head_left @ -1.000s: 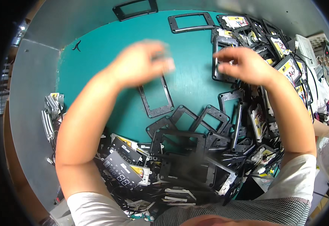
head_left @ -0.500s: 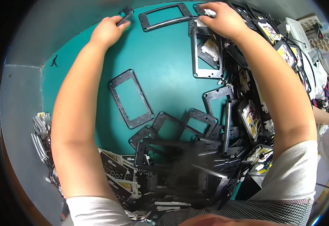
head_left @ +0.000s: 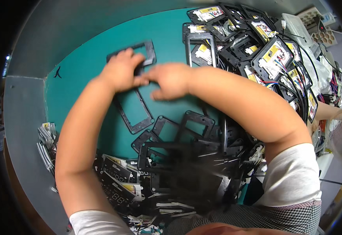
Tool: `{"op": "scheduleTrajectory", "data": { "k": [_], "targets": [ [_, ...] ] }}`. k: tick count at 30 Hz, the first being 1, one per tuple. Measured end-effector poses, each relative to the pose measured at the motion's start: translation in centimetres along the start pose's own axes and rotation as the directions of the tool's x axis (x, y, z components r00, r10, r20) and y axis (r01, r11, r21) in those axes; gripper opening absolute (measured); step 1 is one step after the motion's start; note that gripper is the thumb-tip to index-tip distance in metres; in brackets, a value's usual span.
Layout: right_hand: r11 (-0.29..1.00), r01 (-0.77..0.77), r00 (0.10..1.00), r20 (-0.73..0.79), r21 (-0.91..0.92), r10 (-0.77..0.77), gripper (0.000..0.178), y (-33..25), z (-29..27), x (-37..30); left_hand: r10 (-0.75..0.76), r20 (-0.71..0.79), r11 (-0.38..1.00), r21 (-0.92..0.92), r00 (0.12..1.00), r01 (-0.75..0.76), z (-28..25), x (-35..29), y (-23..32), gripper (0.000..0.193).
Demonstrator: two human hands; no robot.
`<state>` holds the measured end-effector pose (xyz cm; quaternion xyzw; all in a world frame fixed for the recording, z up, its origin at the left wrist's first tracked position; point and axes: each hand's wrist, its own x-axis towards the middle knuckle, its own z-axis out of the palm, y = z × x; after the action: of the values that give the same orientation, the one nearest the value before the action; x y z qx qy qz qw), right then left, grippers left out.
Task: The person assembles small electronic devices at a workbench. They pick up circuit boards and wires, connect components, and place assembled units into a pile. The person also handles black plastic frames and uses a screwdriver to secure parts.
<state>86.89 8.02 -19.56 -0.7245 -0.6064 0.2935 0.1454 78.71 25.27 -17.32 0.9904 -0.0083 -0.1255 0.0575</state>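
Observation:
My left hand point(head_left: 121, 71) reaches over a black rectangular frame point(head_left: 150, 53) at the far middle of the green table. Its thumb and fingers close around a small dark piece point(head_left: 139, 71), mostly hidden and blurred. My right hand point(head_left: 171, 80), smeared by motion, comes in from the right. Its index finger points at that dark piece, and the thumb stands apart with nothing visible between them. Just nearer than my hands lies another black frame point(head_left: 143, 126), its far end covered by my left hand.
Black frames holding wired circuit boards point(head_left: 273, 58) pile up at the right. More empty frames point(head_left: 198, 125) lie nearer, some behind a dark blur. Display boards point(head_left: 118, 172) stack at the lower left. A small black object point(head_left: 57, 72) lies by the grey wall point(head_left: 24, 94).
Both hands have come together at the middle, my left moving right and nearer, my right moving left and nearer. The far frame now lies further left and nearer, beneath my left hand.

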Motion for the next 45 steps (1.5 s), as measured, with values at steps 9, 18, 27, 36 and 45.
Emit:
{"op": "scheduleTrajectory", "data": {
  "k": [9,18,27,36,45],
  "targets": [
    [0.787,-0.585,0.743,-0.520,-0.197,0.422,0.062,1.0,-0.8,-7.8,0.249,0.395,0.887,-0.459,0.884,-0.044,1.4,-12.4,10.2,0.055],
    [0.940,-0.075,0.963,0.268,0.332,-0.018,0.029,-5.4,-1.0,-11.5,-0.101,0.094,0.868,-0.478,0.990,0.134,-0.8,-14.2,8.3,0.042],
    [0.568,-0.794,0.565,-0.607,-0.216,0.559,0.099,7.4,-9.0,-8.3,-0.353,0.043,0.751,-0.583,0.935,0.310,0.9,-13.5,6.1,0.032],
    [0.605,-0.713,0.685,-0.540,-0.355,0.490,0.038,11.0,-9.3,-8.8,-0.314,-0.003,0.729,-0.642,0.949,0.239,4.1,-13.1,5.2,0.029],
    [0.987,0.112,0.991,-0.090,0.113,-0.102,0.053,-5.6,-8.4,-16.6,-0.360,0.028,0.659,-0.700,0.933,0.275,3.5,-13.5,5.0,0.029]
  ]
}}
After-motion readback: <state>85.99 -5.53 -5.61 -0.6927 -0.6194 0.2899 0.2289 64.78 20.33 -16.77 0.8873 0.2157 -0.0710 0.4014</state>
